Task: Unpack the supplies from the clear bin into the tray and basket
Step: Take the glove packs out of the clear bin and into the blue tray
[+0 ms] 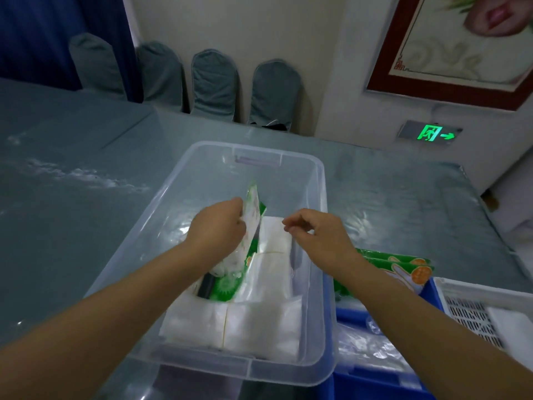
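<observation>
The clear bin (315, 180) stands in front of me on the table. Inside lie several white tissue packs (259, 324), a green packet (227, 287) and a dark roll (206, 284). My left hand (219, 226) grips a white-and-green printed packet (252, 209), tilted upright over the bin's middle. My right hand (320, 235) hovers over the bin's right side with fingers loosely curled, holding nothing. The blue tray (346, 316) sits to the right, with green-and-orange packets (403, 269) and clear plastic in it. The white basket (473, 310) stands at the far right.
The table (72, 226) is covered in glossy grey-blue plastic. Covered chairs (215, 82) line the wall behind it. A lit green exit sign (432, 133) hangs low on the right wall.
</observation>
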Demonstrator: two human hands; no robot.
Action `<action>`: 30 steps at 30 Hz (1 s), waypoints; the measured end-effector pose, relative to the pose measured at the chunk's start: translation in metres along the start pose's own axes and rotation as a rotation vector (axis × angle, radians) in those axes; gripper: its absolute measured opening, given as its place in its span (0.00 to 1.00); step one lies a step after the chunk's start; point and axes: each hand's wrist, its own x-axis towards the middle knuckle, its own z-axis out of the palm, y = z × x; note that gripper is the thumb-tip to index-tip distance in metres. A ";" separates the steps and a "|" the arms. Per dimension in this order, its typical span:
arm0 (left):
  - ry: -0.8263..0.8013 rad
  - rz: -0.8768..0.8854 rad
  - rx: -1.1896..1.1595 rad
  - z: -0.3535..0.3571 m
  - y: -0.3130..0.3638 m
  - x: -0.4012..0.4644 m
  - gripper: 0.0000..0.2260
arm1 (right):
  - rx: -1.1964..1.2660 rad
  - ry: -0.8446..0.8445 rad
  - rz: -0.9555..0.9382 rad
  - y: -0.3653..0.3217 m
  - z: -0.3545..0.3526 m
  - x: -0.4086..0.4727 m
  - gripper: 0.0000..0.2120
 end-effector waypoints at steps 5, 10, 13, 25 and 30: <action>0.417 0.309 0.160 -0.036 0.031 -0.025 0.09 | 0.467 0.058 0.342 -0.040 -0.006 0.013 0.11; 0.442 0.715 0.226 -0.034 0.055 -0.047 0.06 | 0.815 0.108 0.462 -0.056 -0.009 0.009 0.17; 0.320 0.790 0.174 -0.032 0.064 -0.051 0.08 | 0.829 0.280 0.407 -0.050 -0.015 0.003 0.09; -0.179 -0.025 -0.951 -0.019 0.157 -0.019 0.10 | 1.120 0.208 0.202 0.025 -0.149 -0.028 0.17; 0.005 -0.004 -1.001 0.002 0.223 -0.024 0.08 | 1.058 0.155 0.217 0.079 -0.188 -0.039 0.15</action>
